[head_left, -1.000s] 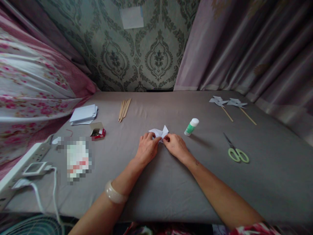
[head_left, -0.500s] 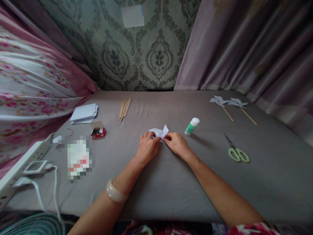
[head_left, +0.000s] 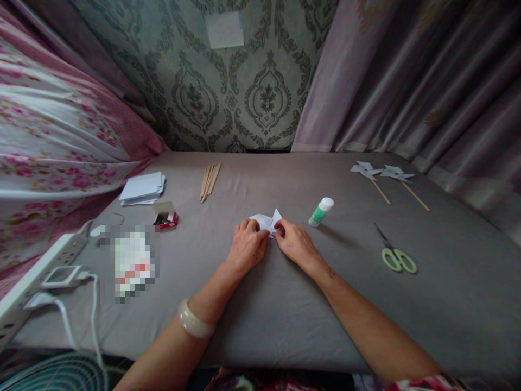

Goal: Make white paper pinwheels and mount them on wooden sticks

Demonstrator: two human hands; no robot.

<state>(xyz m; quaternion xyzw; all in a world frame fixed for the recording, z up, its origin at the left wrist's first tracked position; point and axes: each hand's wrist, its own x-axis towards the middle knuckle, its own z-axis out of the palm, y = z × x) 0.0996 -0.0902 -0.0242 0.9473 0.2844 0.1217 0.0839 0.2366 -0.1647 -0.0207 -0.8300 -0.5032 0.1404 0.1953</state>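
Observation:
A white paper pinwheel (head_left: 266, 221) with folded points lies on the cloth between my two hands, one point standing up at its far right. My left hand (head_left: 247, 243) grips its left and near side, fingers curled over the paper. From the right, my right hand (head_left: 296, 240) pinches the near right part between thumb and fingers. The fingertips nearly meet and cover the paper's near part. A glue stick (head_left: 321, 212) with a white cap and green label stands just beyond my right hand.
Green-handled scissors (head_left: 393, 255) lie at right, with two finished pinwheels (head_left: 366, 170) on sticks behind. At left are wooden sticks (head_left: 210, 183), stacked paper (head_left: 142, 189), an open red box (head_left: 166, 217), a blurred-out packet (head_left: 132, 263) and a power strip (head_left: 44, 277) with white cables.
My right thumb and fingers have shifted slightly on the paper's near right side. My left hand keeps its hold. The whole view has moved a little.

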